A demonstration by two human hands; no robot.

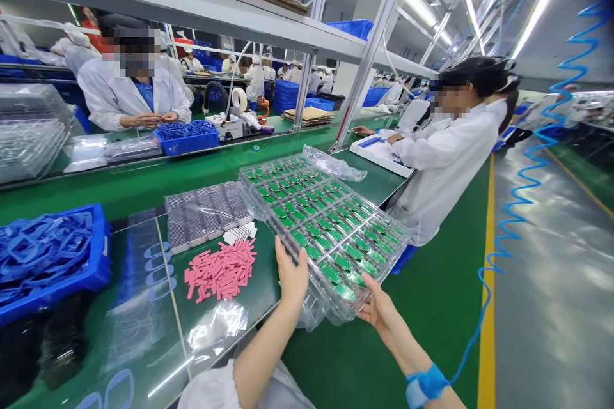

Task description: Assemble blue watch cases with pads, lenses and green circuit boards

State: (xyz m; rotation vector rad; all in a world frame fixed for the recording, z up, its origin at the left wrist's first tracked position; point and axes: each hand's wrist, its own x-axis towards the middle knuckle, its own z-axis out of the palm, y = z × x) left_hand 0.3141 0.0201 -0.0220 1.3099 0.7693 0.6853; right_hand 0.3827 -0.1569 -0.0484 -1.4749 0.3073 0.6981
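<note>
A clear plastic tray (pixel 352 235) with rows of green circuit boards (pixel 330 271) in its pockets extends over the bench's right edge, and more clear plastic shows beneath it. My left hand (pixel 292 275) is closed on the tray's near left side; some of its fingers are hidden. At the near right corner, my right hand (pixel 378 308) grips the tray with the thumb on top and fingers underneath. A blue wrist strap (pixel 426 386) is on my right wrist. Left of the tray lie pink strips (pixel 221 270), white pieces (pixel 240 234) and a block of grey-white parts (pixel 206 214).
A blue bin (pixel 103 249) of blue bands stands at left on the green bench (pixel 259 268). A plastic bag (pixel 336 164) lies behind the tray. Co-workers sit across (pixel 137 92) and stand at right (pixel 451 140). A coiled blue cord (pixel 522 192) hangs at right.
</note>
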